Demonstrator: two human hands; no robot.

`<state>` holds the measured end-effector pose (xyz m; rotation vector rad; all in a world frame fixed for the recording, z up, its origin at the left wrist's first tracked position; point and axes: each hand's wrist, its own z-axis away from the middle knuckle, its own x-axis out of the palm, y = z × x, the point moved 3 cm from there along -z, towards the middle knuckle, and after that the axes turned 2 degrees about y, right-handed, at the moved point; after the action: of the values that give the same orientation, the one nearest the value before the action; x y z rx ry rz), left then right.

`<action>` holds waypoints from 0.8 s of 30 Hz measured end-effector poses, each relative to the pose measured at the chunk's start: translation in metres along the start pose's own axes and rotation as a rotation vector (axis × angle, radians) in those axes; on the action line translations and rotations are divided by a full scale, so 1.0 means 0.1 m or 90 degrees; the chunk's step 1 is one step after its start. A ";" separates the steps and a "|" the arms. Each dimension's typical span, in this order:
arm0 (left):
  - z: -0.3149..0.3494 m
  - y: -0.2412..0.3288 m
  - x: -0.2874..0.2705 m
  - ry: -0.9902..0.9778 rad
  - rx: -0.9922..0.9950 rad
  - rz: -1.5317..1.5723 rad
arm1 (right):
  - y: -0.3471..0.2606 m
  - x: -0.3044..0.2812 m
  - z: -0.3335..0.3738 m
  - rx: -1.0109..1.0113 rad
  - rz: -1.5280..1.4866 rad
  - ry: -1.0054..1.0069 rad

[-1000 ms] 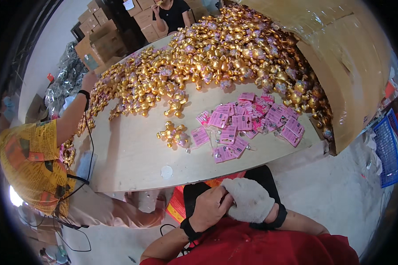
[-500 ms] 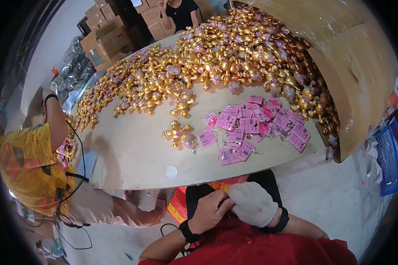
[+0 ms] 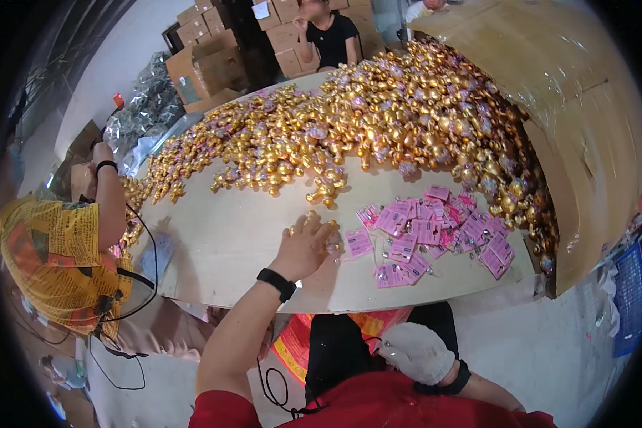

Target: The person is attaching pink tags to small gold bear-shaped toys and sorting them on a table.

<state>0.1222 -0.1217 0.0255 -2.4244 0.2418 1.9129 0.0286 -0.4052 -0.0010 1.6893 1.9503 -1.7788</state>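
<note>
My bare left hand (image 3: pixel 307 248) reaches over the table, fingers curled down around a shiny gold figurine (image 3: pixel 333 242). Most of that figurine is hidden under the hand. Just beyond it, another gold figurine (image 3: pixel 326 187) lies at the edge of the big heap of gold figurines (image 3: pixel 399 107). To the right of my left hand is a loose pile of pink printed cards (image 3: pixel 424 232) with small metal fittings. My right hand (image 3: pixel 417 353), in a white glove, is held over my lap with its fingers closed. A small shiny bit shows at its fingertips, too small to name.
A tall cardboard sheet (image 3: pixel 585 143) walls the right side of the table (image 3: pixel 221 264). At left, a person in a yellow printed garment (image 3: pixel 57 264) works beside the table. Another person in black (image 3: pixel 333 39) is across it, near stacked cartons (image 3: pixel 207 68). A blue crate (image 3: pixel 631 278) is far right.
My left hand has left my lap and gone forward onto the lone gold figurine. My gloved right hand stays over my lap, slightly lower. The whole view has shifted.
</note>
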 end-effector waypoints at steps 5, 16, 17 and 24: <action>-0.15 -0.16 0.17 -0.075 -0.049 0.026 | 0.03 -0.07 0.02 0.092 -0.113 -0.049; 0.60 -0.06 -0.34 0.127 -0.278 0.521 | 0.10 -0.07 -0.03 0.104 -0.143 -0.015; 0.72 0.16 -0.47 0.074 -0.346 0.590 | 0.12 -0.06 0.00 0.115 -0.147 -0.033; 1.53 0.63 -0.20 0.018 -0.192 0.967 | -0.23 -0.05 -0.09 0.284 -0.358 -0.132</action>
<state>-0.0388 -0.1623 0.0125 -2.5467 2.5078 2.2517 0.0207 -0.3972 0.0220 0.9960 2.1949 -2.6171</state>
